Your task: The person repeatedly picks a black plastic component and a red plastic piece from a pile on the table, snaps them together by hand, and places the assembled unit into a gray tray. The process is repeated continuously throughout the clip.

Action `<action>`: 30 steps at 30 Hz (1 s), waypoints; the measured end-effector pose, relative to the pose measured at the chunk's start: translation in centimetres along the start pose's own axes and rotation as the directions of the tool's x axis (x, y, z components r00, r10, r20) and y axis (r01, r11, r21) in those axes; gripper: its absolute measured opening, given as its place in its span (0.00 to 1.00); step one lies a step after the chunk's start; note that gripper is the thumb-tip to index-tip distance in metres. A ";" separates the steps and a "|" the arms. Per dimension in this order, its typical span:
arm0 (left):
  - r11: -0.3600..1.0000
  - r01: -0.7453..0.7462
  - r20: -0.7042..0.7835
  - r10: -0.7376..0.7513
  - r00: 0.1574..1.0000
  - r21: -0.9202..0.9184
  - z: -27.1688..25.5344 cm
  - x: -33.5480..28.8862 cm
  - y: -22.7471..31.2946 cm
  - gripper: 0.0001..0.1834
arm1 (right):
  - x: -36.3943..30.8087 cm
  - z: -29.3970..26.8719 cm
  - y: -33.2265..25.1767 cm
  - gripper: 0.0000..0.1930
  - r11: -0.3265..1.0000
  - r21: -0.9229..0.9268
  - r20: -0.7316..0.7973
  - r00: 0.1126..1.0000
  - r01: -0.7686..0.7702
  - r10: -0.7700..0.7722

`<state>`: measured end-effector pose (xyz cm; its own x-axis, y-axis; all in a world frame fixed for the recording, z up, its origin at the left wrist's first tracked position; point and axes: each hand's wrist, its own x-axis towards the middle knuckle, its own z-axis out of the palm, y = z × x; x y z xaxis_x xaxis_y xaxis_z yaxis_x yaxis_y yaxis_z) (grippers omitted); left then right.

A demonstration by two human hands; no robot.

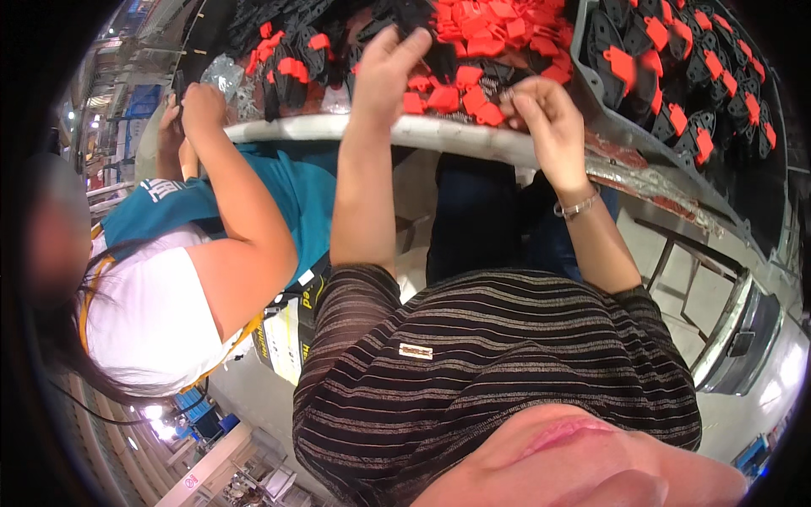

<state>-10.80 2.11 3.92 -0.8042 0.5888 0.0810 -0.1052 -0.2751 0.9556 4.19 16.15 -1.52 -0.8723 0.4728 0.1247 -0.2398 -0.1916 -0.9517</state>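
My left hand (387,76) is raised over the table's near edge. Its thumb and forefinger are apart, close to black plastic parts (405,15), and I see nothing held between them. To the right, my right hand (547,114) has its thumb and fingers drawn together in a pinch. Whatever is at those fingertips is small, dark and hard to make out. Beneath and between both hands lie red plastic pieces (443,99), some next to black parts. A larger heap of red pieces (490,25) rises just beyond.
A grey bin (583,63) at the right holds many black parts with red pieces. The table's pale rim (448,131) runs before me. At left a co-worker in a teal apron (283,190) works with both hands, near clear plastic bags (226,78). A stool (739,334) stands lower right.
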 end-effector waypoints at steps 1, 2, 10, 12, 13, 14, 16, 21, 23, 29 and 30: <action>0.999 0.020 -0.025 -0.021 0.999 -0.035 1.2 -2.3 -0.2 0.10 | 0.2 1.0 -1.0 0.07 1.000 0.024 0.021 1.000 -0.005 0.005; 0.997 0.038 -0.049 -0.042 0.998 -0.068 1.8 -4.1 -0.4 0.10 | 0.4 1.7 -1.5 0.08 0.999 0.051 0.040 0.999 -0.011 0.009; 0.998 0.042 0.005 -0.042 0.999 0.043 2.4 -9.0 -1.7 0.12 | -1.4 3.9 -1.4 0.09 0.996 0.088 0.066 0.997 0.033 -0.038; 0.998 0.034 -0.027 -0.032 0.999 0.057 2.9 -9.4 -1.6 0.12 | -1.9 4.1 -1.1 0.09 0.995 0.090 0.022 0.998 0.053 -0.055; 0.998 0.033 -0.027 -0.032 0.999 0.050 2.9 -9.5 -1.6 0.11 | -1.9 4.2 -1.0 0.09 0.994 0.096 0.026 0.999 0.045 -0.048; 0.998 0.027 -0.035 -0.025 0.999 0.061 2.9 -9.6 -1.6 0.11 | -2.0 4.1 -0.9 0.08 0.994 0.103 0.031 0.999 0.035 -0.039; 0.997 0.014 -0.051 -0.010 0.999 0.081 3.1 -9.9 -1.6 0.11 | -2.3 4.3 -0.7 0.08 0.989 0.144 0.032 0.999 0.017 -0.022; 0.971 0.003 -0.105 0.022 0.994 0.240 3.2 -10.3 -1.8 0.11 | -2.9 4.9 -0.1 0.07 0.951 0.308 0.006 1.000 -0.013 0.011; 0.951 -0.001 -0.120 0.040 0.992 0.309 3.1 -10.4 -2.1 0.12 | -3.0 4.8 0.3 0.06 0.954 0.299 0.013 1.000 -0.028 0.026; 0.924 0.014 -0.138 0.042 0.990 0.382 2.1 -10.2 -3.6 0.13 | -2.5 4.4 1.9 0.06 0.966 0.250 0.069 0.996 -0.067 0.052; 0.945 0.009 -0.144 0.040 0.989 0.327 2.0 -10.1 -3.8 0.12 | -2.3 4.4 2.1 0.07 0.969 0.236 0.086 0.994 -0.079 0.060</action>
<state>-1.10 -1.31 0.01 -0.8834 0.4620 0.0780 0.0846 -0.0065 0.9964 3.81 10.87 -2.53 -0.9187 0.3842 0.0911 -0.2639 -0.4258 -0.8655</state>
